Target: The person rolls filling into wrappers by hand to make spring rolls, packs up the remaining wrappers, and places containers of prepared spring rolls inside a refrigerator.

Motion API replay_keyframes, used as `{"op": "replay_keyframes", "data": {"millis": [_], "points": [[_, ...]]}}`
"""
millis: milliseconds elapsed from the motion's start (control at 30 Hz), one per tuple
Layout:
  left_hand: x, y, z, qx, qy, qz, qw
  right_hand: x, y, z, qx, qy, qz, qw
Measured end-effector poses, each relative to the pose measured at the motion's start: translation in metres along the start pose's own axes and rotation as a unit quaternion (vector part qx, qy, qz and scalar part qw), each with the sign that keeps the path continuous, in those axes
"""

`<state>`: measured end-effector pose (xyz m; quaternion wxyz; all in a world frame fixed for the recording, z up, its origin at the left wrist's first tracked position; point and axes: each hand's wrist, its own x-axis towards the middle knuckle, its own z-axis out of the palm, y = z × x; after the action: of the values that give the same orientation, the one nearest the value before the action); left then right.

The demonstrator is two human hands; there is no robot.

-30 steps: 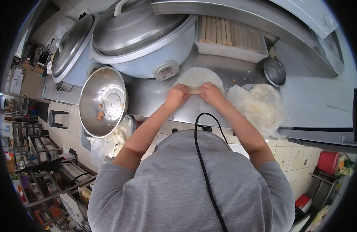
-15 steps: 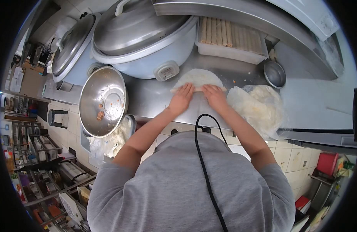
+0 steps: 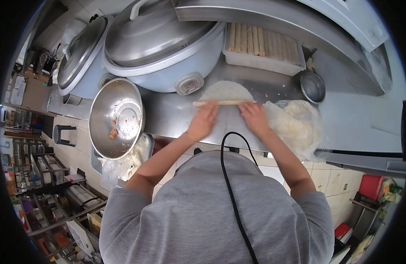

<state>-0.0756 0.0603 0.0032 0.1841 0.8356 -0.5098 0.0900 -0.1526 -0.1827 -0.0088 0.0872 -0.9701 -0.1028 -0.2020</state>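
Observation:
On the steel counter lies a thin round wrapper (image 3: 228, 90), its near edge rolled into a slim spring roll (image 3: 229, 102). My left hand (image 3: 203, 119) has its fingers stretched out at the roll's left part, slightly smeared by motion. Toward the roll's right end, the fingertips of my right hand (image 3: 254, 119) touch it, the fingers extended and not wrapped around it. Between the hands the middle of the roll is exposed. To the right of my right hand, a stack of pale wrappers (image 3: 295, 123) sits in clear plastic.
A steel bowl (image 3: 99, 116) with scraps of filling stands left, above a tub with plastic-wrapped dough sheets (image 3: 126, 165). Behind are two large lidded cookers (image 3: 167, 72), a plastic box (image 3: 264, 64) of finished rolls and a small metal bowl (image 3: 313, 86). A steel shelf (image 3: 282, 20) overhangs the back.
The near edge now shows as a tighter, narrower roll. My hands have moved apart and slightly toward me, uncovering its middle.

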Motion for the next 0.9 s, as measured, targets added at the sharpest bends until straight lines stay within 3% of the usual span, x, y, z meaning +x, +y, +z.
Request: {"op": "replay_keyframes", "data": {"millis": [33,100,167,267,367,433,533,667,733,800,900], "points": [[0.005,0.004,0.006,-0.001,0.001,0.000,1.000,0.000,-0.006,0.006,0.025,0.004,-0.050,0.998],[0.013,0.008,0.017,-0.037,-0.030,0.009,0.999,0.009,-0.006,0.017,0.019,0.007,-0.041,0.999],[0.030,-0.011,0.027,0.017,-0.048,0.006,0.999,0.028,-0.002,0.022,0.013,0.012,-0.032,0.999],[0.055,-0.032,0.034,0.013,-0.009,-0.012,1.000,0.055,0.010,0.024,0.014,0.037,-0.014,0.999],[0.070,-0.041,0.034,0.027,0.051,-0.028,0.998,0.068,0.016,0.024,0.033,-0.022,0.015,0.999],[0.073,-0.043,0.027,-0.093,0.055,-0.082,0.991,0.067,0.019,0.026,0.019,-0.068,0.024,0.997],[0.060,-0.038,0.028,-0.114,0.097,-0.059,0.987,0.050,0.012,0.031,-0.042,-0.078,0.004,0.996],[0.033,-0.021,0.021,-0.139,0.054,-0.030,0.988,0.016,0.003,0.016,-0.041,-0.099,0.000,0.994],[0.024,-0.010,0.012,-0.143,0.049,-0.025,0.988,0.006,0.010,-0.003,0.047,-0.071,0.047,0.995],[0.020,-0.004,0.010,-0.143,0.045,-0.028,0.988,0.007,0.058,-0.036,0.017,-0.075,0.161,0.984],[0.021,-0.002,0.010,-0.135,0.051,-0.033,0.989,-0.005,0.133,-0.089,-0.061,0.043,0.275,0.958]]}}
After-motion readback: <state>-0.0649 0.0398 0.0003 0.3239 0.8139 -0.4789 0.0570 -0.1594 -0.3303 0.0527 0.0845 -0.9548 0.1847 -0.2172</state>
